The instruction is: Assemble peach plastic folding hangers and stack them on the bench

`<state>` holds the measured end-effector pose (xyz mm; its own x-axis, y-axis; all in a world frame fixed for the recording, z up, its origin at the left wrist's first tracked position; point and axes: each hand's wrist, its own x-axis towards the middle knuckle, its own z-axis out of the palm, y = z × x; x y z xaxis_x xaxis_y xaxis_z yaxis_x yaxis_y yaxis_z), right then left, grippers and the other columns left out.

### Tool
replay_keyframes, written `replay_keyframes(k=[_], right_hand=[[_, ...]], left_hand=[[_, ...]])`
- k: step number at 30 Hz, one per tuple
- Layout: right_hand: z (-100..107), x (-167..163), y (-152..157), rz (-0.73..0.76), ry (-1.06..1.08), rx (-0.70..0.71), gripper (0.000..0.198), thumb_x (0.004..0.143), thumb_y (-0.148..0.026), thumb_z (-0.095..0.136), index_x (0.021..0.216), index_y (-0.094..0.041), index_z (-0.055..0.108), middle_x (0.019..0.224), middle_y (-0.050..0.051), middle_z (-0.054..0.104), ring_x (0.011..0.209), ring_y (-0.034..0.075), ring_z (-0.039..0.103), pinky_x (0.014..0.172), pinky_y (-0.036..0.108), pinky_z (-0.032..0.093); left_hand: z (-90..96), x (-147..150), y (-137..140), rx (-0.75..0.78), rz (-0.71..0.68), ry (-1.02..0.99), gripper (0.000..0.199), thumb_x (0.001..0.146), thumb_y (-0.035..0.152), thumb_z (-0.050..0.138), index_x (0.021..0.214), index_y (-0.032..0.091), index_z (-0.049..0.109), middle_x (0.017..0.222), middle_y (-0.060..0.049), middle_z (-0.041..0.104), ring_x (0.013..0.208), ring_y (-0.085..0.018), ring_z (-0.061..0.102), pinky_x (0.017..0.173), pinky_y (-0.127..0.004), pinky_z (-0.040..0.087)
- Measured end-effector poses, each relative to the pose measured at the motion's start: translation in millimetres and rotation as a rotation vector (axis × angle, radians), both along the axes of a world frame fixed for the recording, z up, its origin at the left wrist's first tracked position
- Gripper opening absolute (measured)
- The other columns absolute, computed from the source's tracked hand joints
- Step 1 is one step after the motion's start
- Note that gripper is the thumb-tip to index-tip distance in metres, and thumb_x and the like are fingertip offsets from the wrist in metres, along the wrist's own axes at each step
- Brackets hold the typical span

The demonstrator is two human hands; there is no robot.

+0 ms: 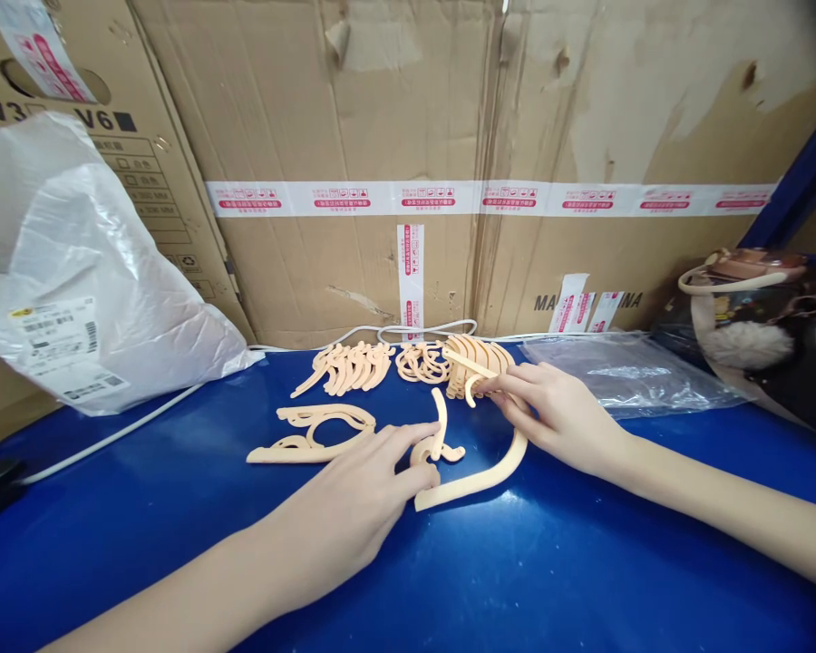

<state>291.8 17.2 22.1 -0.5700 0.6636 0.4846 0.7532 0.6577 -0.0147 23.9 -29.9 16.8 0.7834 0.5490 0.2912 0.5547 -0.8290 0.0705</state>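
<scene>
My left hand (374,476) is closed at the fingertips around a small curved beige plastic piece (439,422), which stands up from between them. A beige ring and a short wavy piece (454,453) sit right beside these fingers, partly hidden. My right hand (554,408) pinches a hook-shaped beige piece (471,392). Below its fingers a long bent beige bar (476,481) curves round toward my left hand; whether the right fingers also grip it I cannot tell. Left of my left hand lies an assembly of beige bars and a ring (313,431) on the blue table (517,580).
Along the back lie several wavy beige pieces (350,367), beige rings (422,363) and a stack of bent bars (486,354). A clear plastic bag (639,367) and a dark bag (741,336) are at right. A white parcel bag (88,281) stands left, before cardboard (354,109).
</scene>
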Motion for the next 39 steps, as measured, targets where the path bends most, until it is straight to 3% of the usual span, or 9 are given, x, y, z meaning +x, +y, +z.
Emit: replay_keyframes(k=[7, 15, 18, 21, 24, 27, 30, 33, 39], right_hand=[[-0.9, -4.0, -4.4, -0.034, -0.023, -0.017, 0.023, 0.093, -0.021, 0.042, 0.103, -0.020, 0.062, 0.085, 0.005, 0.065, 0.077, 0.018, 0.058, 0.070, 0.032, 0.037], [0.2, -7.4, -7.1, 0.112, -0.082, -0.039, 0.019, 0.093, -0.019, 0.040, 0.098, -0.018, 0.058, 0.088, 0.005, 0.062, 0.080, 0.018, 0.053, 0.073, 0.031, 0.037], [1.5, -8.8, -11.5, 0.188, -0.159, -0.040, 0.020, 0.093, -0.018, 0.036, 0.093, -0.017, 0.056, 0.083, 0.005, 0.057, 0.076, 0.017, 0.048, 0.069, 0.030, 0.037], [0.9, -11.7, -18.0, 0.274, -0.291, -0.042, 0.021, 0.093, -0.019, 0.034, 0.087, -0.017, 0.054, 0.080, 0.005, 0.053, 0.072, 0.018, 0.044, 0.066, 0.030, 0.036], [-1.6, -15.4, -24.5, 0.370, -0.390, -0.035, 0.021, 0.094, -0.019, 0.033, 0.085, -0.017, 0.052, 0.081, 0.006, 0.052, 0.071, 0.018, 0.043, 0.065, 0.031, 0.036], [-2.9, -17.9, -27.1, 0.385, -0.221, -0.160, 0.018, 0.097, -0.022, 0.033, 0.091, -0.018, 0.049, 0.081, 0.004, 0.055, 0.070, 0.016, 0.046, 0.065, 0.028, 0.039], [-2.1, -20.0, -22.5, 0.283, 0.063, -0.319, 0.018, 0.098, -0.026, 0.033, 0.105, -0.017, 0.048, 0.086, 0.002, 0.058, 0.073, 0.013, 0.054, 0.069, 0.025, 0.043], [-2.3, -23.6, -13.0, 0.219, 0.051, -0.339, 0.026, 0.095, -0.037, 0.045, 0.113, -0.021, 0.054, 0.098, 0.003, 0.059, 0.085, 0.015, 0.057, 0.076, 0.029, 0.045], [-0.1, -22.6, -1.7, 0.178, 0.102, -0.370, 0.020, 0.091, -0.036, 0.052, 0.088, -0.020, 0.063, 0.086, 0.002, 0.058, 0.077, 0.014, 0.056, 0.068, 0.027, 0.043]], left_hand=[[2.2, 5.1, -5.7, -0.108, -0.008, -0.126, 0.009, 0.089, 0.021, 0.054, 0.097, 0.021, 0.055, 0.126, -0.007, 0.054, 0.108, -0.020, 0.055, 0.089, -0.034, 0.047], [-1.5, 7.1, -8.4, -0.158, -0.158, -0.197, 0.031, 0.083, 0.001, 0.045, 0.106, 0.020, 0.053, 0.118, -0.002, 0.061, 0.111, -0.013, 0.054, 0.098, -0.025, 0.042], [-0.8, 5.8, -9.4, -0.095, -0.206, -0.103, 0.035, 0.084, 0.000, 0.044, 0.113, 0.018, 0.052, 0.121, -0.003, 0.060, 0.114, -0.014, 0.053, 0.101, -0.025, 0.040], [-0.4, 4.9, -9.0, 0.079, -0.217, -0.021, 0.030, 0.091, 0.006, 0.044, 0.118, 0.016, 0.052, 0.129, -0.006, 0.057, 0.123, -0.019, 0.047, 0.103, -0.032, 0.036], [1.4, 5.1, -9.9, 0.195, -0.242, 0.015, 0.030, 0.093, 0.008, 0.041, 0.119, 0.015, 0.053, 0.125, -0.006, 0.060, 0.118, -0.020, 0.050, 0.098, -0.034, 0.036], [5.6, 4.8, -12.4, 0.161, -0.255, 0.037, 0.036, 0.088, 0.004, 0.042, 0.120, 0.015, 0.052, 0.116, -0.004, 0.064, 0.108, -0.020, 0.053, 0.090, -0.033, 0.036], [9.8, 3.2, -12.3, 0.078, -0.255, 0.083, 0.046, 0.079, -0.001, 0.043, 0.122, 0.015, 0.051, 0.118, -0.003, 0.062, 0.109, -0.020, 0.050, 0.092, -0.033, 0.033], [11.6, 1.3, -6.2, 0.021, -0.279, 0.094, 0.049, 0.076, -0.006, 0.041, 0.116, 0.020, 0.052, 0.114, 0.000, 0.063, 0.108, -0.019, 0.050, 0.091, -0.033, 0.032], [11.7, 1.9, 8.4, -0.070, -0.254, 0.012, 0.039, 0.076, -0.011, 0.039, 0.085, 0.022, 0.058, 0.113, 0.001, 0.060, 0.101, -0.016, 0.051, 0.079, -0.029, 0.037]])
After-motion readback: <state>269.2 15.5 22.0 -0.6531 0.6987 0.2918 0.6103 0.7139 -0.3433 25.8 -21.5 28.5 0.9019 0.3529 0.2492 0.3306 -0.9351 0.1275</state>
